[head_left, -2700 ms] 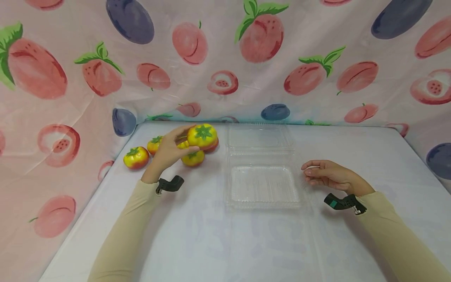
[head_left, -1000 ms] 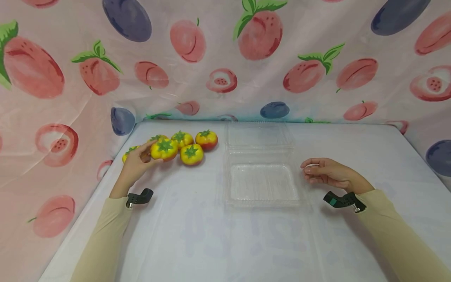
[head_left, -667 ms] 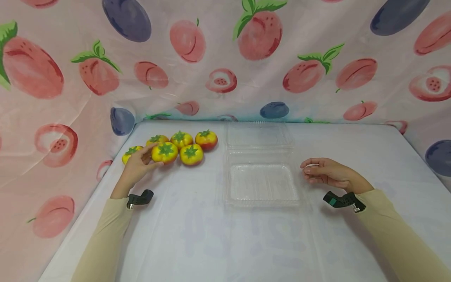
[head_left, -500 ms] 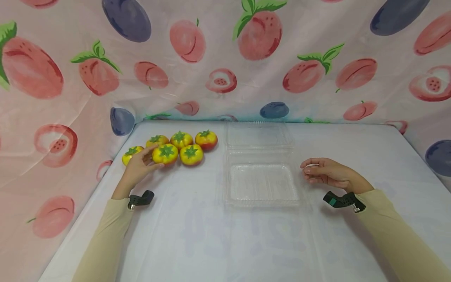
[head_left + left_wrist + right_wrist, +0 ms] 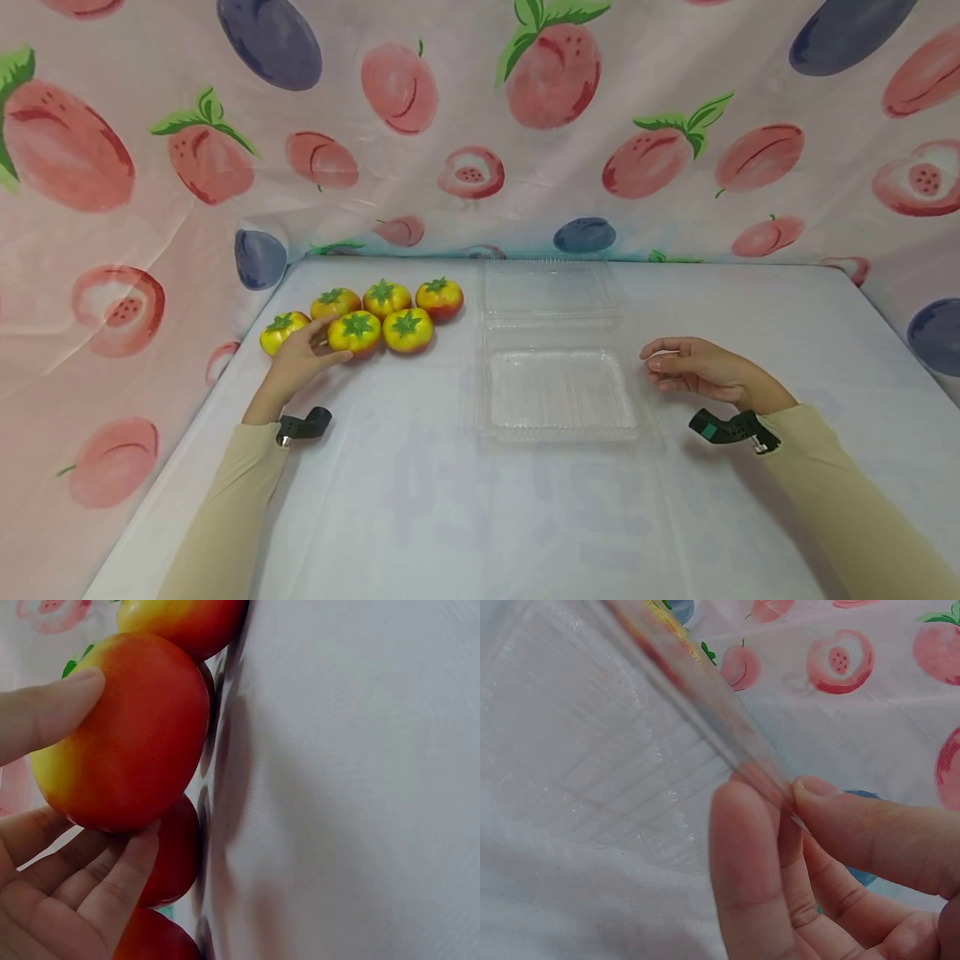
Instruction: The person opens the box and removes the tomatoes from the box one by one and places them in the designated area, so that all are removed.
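My left hand holds a yellow-and-red tomato with a green star-shaped calyx, thumb on one side and fingers on the other. In the left wrist view this tomato is close over the white cloth, its red underside showing. Around it sit several like tomatoes: one to the left, one to the right, others in a row behind. A clear hinged plastic box lies open in the middle, its lid laid back. My right hand pinches the box's right edge between thumb and fingers.
A white cloth covers the table. Behind it and to the left rises a pink curtain printed with peaches and plums. Black camera mounts sit on the left wrist and right wrist.
My left hand has carried the tomato left from above the group, then lowered it slightly rightward and nearer, beside the front tomato. The right hand has stayed at the box edge.
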Action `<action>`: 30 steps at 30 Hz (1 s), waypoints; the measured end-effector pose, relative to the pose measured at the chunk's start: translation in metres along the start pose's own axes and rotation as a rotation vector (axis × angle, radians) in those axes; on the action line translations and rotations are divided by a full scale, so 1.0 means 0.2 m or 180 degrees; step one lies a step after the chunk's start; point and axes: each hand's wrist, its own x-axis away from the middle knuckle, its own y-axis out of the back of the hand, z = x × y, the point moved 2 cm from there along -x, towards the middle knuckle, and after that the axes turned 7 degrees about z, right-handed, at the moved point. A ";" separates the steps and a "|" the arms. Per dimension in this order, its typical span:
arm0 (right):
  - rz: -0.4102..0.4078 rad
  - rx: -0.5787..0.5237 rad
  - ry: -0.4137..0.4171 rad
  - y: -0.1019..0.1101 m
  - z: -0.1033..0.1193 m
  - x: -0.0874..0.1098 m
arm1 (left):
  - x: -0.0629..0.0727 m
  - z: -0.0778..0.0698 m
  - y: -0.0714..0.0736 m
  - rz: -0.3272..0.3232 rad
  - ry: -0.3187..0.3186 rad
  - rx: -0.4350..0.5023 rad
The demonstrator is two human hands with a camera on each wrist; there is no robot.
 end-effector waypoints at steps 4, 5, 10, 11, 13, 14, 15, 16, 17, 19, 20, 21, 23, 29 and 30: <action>0.0016 -0.0024 0.0001 0.00 0.01 0.00 | 0.00 0.01 -0.01 0.0048 0.0048 0.0018; 0.0019 -0.0033 0.0002 -0.01 0.01 0.00 | 0.00 0.01 -0.01 0.0054 0.0057 0.0027; -0.0001 -0.0038 -0.0011 0.00 0.01 0.00 | -0.01 0.02 -0.02 0.0074 0.0079 0.0067; -0.0011 -0.0028 -0.0015 0.00 0.01 0.00 | -0.01 0.02 -0.02 0.0074 0.0089 0.0085; -0.0032 -0.0009 -0.0027 -0.01 0.01 0.00 | -0.01 0.02 -0.03 0.0083 0.0106 0.0113; -0.0041 -0.0001 -0.0030 -0.01 0.01 0.00 | -0.01 0.03 -0.03 0.0086 0.0118 0.0114; -0.0044 0.0004 -0.0031 -0.01 0.01 0.00 | -0.01 0.03 -0.03 0.0081 0.0142 0.0136; -0.0044 0.0008 -0.0028 -0.01 0.01 0.00 | -0.01 0.03 -0.03 0.0083 0.0153 0.0147; -0.0041 0.0008 -0.0026 -0.01 0.01 0.00 | -0.01 0.03 -0.03 0.0078 0.0163 0.0146; -0.0028 0.0000 -0.0015 -0.01 0.01 0.00 | -0.01 0.02 -0.03 0.0075 0.0183 0.0133; -0.0018 -0.0005 -0.0010 -0.01 0.00 0.00 | -0.01 0.02 -0.03 0.0075 0.0187 0.0134; -0.0008 -0.0011 -0.0004 -0.01 0.00 0.00 | -0.02 0.03 -0.03 0.0067 0.0192 0.0145; 0.0003 -0.0018 0.0003 0.00 0.00 0.00 | -0.02 0.03 -0.03 0.0066 0.0194 0.0130; 0.0011 -0.0016 0.0012 0.00 0.00 0.00 | -0.02 0.04 -0.04 -0.0007 0.0123 0.0148; 0.0017 -0.0017 0.0014 0.00 0.00 0.00 | -0.02 0.04 -0.04 -0.0069 0.0118 0.0145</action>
